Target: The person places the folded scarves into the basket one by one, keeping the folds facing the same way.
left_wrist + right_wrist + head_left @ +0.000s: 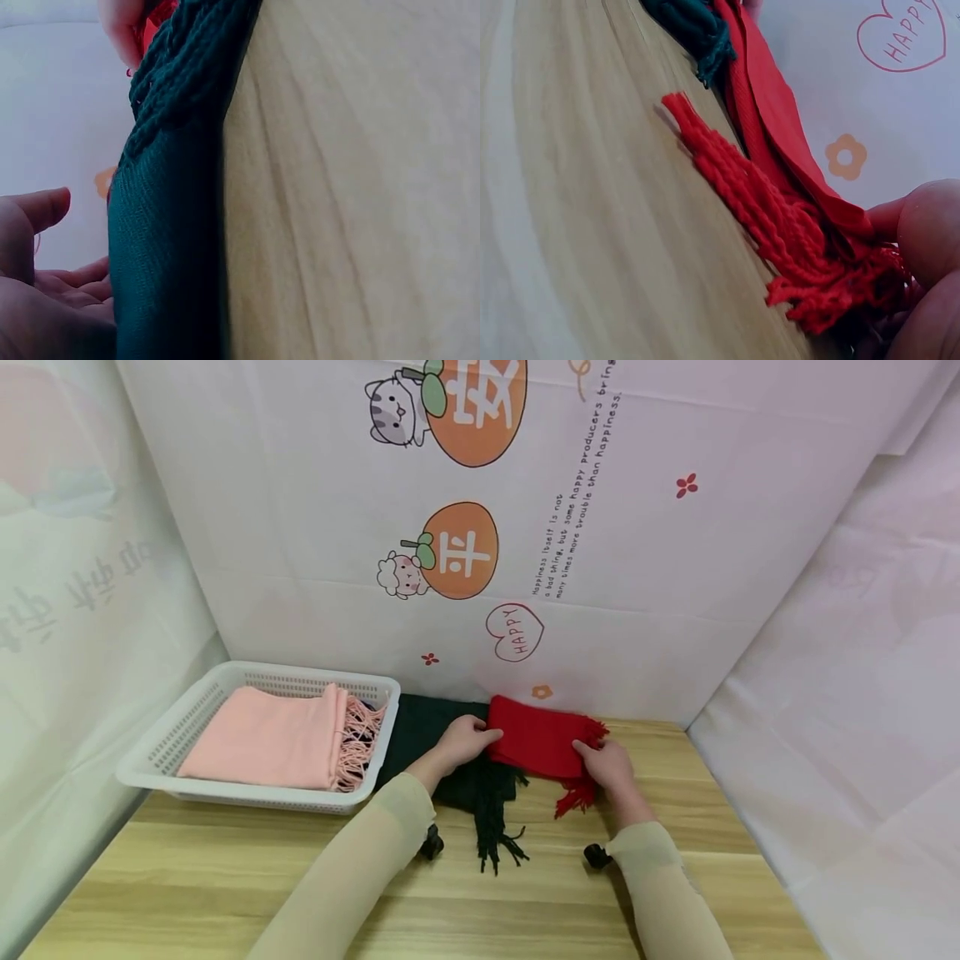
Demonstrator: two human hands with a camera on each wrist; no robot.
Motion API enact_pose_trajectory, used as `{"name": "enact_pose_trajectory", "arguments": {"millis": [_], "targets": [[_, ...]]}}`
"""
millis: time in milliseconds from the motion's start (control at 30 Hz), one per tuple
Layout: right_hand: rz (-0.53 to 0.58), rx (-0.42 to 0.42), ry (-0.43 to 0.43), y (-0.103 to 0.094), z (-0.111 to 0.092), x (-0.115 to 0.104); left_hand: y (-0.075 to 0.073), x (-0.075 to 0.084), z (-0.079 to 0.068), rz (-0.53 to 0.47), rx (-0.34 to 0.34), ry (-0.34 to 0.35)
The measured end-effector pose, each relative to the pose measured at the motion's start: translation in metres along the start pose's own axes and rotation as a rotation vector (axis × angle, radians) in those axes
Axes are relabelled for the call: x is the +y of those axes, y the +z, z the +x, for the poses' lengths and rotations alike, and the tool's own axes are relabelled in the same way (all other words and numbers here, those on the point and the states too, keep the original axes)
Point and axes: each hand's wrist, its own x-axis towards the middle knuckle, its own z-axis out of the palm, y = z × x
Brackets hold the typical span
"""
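From my distant station I saw the red fringed scarf (pixel 536 739) lying folded on the wooden table (pixel 517 902), between the two hands. Its left edge was at about three o'clock from the left hand (pixel 459 745), whose thumb and fingers stood apart, relaxed and clasping nothing; I could not tell how firmly they touched the cloth. The right hand (pixel 609 766) pinched the scarf's fringed end, with most of the cloth lying between nine and ten o'clock from that grip. The dark green scarf (pixel 412 727) extended toward nine o'clock from the left hand, its fringe (pixel 491 818) trailing to five. Farther out at nine, the white plastic basket (pixel 225 788) held a folded pink scarf (pixel 258 739).
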Motion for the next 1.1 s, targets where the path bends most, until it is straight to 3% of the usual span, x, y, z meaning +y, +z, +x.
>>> {"name": "enact_pose_trajectory", "arguments": {"millis": [167,400,733,1100], "targets": [[-0.007,0.014,0.019,0.002,0.001,-0.003,-0.004,0.006,-0.006,-0.087,-0.009,-0.030],[-0.045,0.018,0.037,0.000,0.008,-0.006,-0.009,0.009,-0.002,-0.185,-0.084,-0.050],[0.033,-0.048,0.095,0.000,0.019,-0.016,-0.010,0.008,0.008,-0.182,-0.109,-0.075],[0.005,-0.047,0.117,0.001,0.026,-0.021,-0.005,0.015,0.015,-0.136,-0.104,-0.097]]}}
